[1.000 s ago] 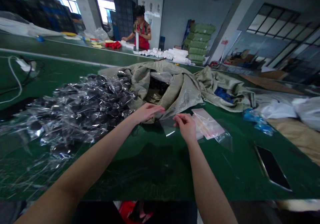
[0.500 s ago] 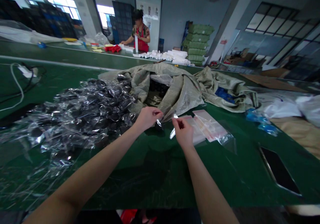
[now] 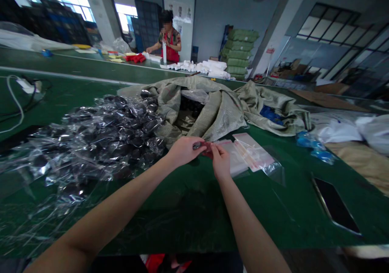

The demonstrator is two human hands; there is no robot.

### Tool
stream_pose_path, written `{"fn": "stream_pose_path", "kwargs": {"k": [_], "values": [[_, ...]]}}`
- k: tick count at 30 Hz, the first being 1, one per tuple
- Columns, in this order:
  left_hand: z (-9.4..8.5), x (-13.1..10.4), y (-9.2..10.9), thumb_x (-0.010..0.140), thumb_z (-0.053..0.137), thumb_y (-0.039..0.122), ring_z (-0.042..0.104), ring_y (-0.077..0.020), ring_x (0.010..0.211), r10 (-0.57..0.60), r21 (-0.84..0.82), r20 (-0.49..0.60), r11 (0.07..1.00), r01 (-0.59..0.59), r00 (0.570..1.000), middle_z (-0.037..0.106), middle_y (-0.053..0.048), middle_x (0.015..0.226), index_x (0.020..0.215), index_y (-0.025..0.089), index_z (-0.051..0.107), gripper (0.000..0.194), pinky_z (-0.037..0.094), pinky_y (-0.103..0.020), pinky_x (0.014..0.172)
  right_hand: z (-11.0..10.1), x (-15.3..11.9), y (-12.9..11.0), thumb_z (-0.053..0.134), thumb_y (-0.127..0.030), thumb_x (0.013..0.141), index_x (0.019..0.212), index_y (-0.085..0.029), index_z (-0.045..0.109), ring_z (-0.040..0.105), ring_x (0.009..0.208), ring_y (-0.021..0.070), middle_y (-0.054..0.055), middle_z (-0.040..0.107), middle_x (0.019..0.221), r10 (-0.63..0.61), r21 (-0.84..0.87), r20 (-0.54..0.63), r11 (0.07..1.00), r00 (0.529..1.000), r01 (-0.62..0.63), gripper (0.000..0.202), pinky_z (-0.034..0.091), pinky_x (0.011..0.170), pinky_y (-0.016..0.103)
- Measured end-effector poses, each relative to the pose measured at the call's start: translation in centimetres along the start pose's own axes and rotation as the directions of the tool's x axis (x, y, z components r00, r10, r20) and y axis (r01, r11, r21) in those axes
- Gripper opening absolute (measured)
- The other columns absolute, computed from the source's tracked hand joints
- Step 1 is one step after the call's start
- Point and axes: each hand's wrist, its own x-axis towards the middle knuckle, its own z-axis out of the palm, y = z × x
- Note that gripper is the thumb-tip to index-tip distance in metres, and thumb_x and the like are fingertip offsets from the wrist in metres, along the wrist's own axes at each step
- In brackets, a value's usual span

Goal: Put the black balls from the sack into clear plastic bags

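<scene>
My left hand is closed in a pinch, with a small dark, shiny piece showing at its fingertips. My right hand pinches the other side of a clear plastic bag that looks reddish between the two hands. How the dark piece sits against the bag is hidden by the fingers. Just right of my right hand lie flat stacks of clear bags on the green table. To the left spreads a heap of dark round items in clear wrapping.
An open woven sack with dark items inside lies beyond my hands. A second sack holds something blue. A phone rests at right, and a white cable at left. Another person stands across the table.
My hands, apart before, have come together and now meet at the bag. The shiny piece that hung below my left hand no longer dangles there.
</scene>
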Motion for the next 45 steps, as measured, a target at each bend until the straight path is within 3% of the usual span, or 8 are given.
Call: {"fn": "stream_pose_path", "kwargs": {"k": [4,11,15,21,28,32,39,45], "values": [[0.3,0.2,-0.7,0.082,0.065,0.04,0.068,-0.0174,0.084,-0.019,-0.012,-0.008,1.0,0.019,1.0,0.074,-0.002,0.093,0.096,0.022,0.071,0.023,0.05,-0.027,0.077,0.2,-0.3,-0.4,0.062,-0.048,0.08,0.09,-0.018,0.072,0.069,0.081,0.0207,0.007,0.074,0.093,-0.031,-0.067,0.051,0.997,0.998,0.035,0.033,0.058,0.072,0.035],[0.0,0.1,-0.2,0.088,0.055,0.032,0.067,-0.0157,0.077,-0.049,0.054,-0.037,0.997,0.051,0.998,0.074,-0.001,0.088,0.09,0.022,0.071,0.019,0.048,-0.026,0.071,0.1,-0.5,-1.0,0.064,-0.047,0.078,0.084,-0.017,0.07,0.067,0.07,0.02,0.006,0.072,0.079,-0.096,-0.247,0.029,0.964,0.995,0.1,0.031,0.054,0.064,0.032],[0.1,-0.4,1.0,0.087,0.053,0.03,0.067,-0.0176,0.079,-0.036,0.242,-0.079,0.969,0.054,0.996,0.072,-0.002,0.09,0.087,0.021,0.068,0.017,0.047,-0.027,0.068,0.3,-1.1,-1.6,0.062,-0.046,0.08,0.072,-0.018,0.063,0.06,0.059,0.0172,0.003,0.066,0.064,-0.187,-0.499,-0.017,0.853,0.982,0.154,0.029,0.048,0.06,0.03],[0.6,-1.2,2.5,0.091,0.044,0.028,0.064,-0.0164,0.07,-0.062,0.441,-0.197,0.886,0.145,0.978,0.068,-0.006,0.091,0.091,0.019,0.063,0.021,0.04,-0.026,0.054,1.0,-2.0,-2.7,0.054,-0.028,0.078,0.062,-0.022,0.048,0.049,0.053,0.0148,-0.002,0.053,0.055,-0.322,-0.755,-0.065,0.635,0.945,0.164,0.018,0.037,0.056,0.028],[0.4,-1.2,3.0,0.089,0.047,0.029,0.063,-0.0164,0.069,-0.099,0.399,-0.183,0.902,0.166,0.978,0.067,-0.004,0.089,0.088,0.02,0.06,0.016,0.04,-0.026,0.055,1.0,-2.2,-2.5,0.05,-0.028,0.081,0.065,-0.022,0.051,0.054,0.058,0.017,0.0,0.058,0.058,-0.221,-0.689,-0.083,0.717,0.972,0.104,0.018,0.041,0.059,0.028],[-1.3,-0.9,3.2,0.089,0.048,0.03,0.063,-0.0168,0.07,-0.11,0.371,-0.216,0.91,0.186,0.97,0.066,-0.004,0.088,0.086,0.02,0.059,0.015,0.042,-0.027,0.056,2.2,-1.5,-4.2,0.051,-0.033,0.083,0.066,-0.021,0.053,0.055,0.059,0.0172,0.001,0.06,0.06,-0.202,-0.681,-0.023,0.72,0.979,0.132,0.02,0.041,0.06,0.028],[-5.8,0.4,3.7,0.088,0.047,0.03,0.058,-0.0137,0.062,-0.06,0.337,-0.406,0.918,0.21,0.912,0.062,-0.002,0.076,0.077,0.021,0.053,0.016,0.043,-0.026,0.054,5.3,1.0,-10.7,0.053,-0.031,0.081,0.057,-0.021,0.048,0.048,0.05,0.0128,-0.002,0.051,0.052,-0.25,-0.698,0.166,0.653,0.954,0.293,0.026,0.034,0.049,0.025],[-7.8,-0.7,4.7,0.088,0.046,0.025,0.048,-0.0109,0.049,0.065,0.317,-0.423,0.945,0.08,0.904,0.053,0.0,0.059,0.064,0.023,0.046,0.024,0.04,-0.026,0.043,6.4,0.3,-12.7,0.055,-0.032,0.082,0.053,-0.023,0.043,0.041,0.041,0.0112,-0.004,0.044,0.046,-0.308,-0.688,0.277,0.598,0.91,0.411,0.033,0.027,0.04,0.025]]}}
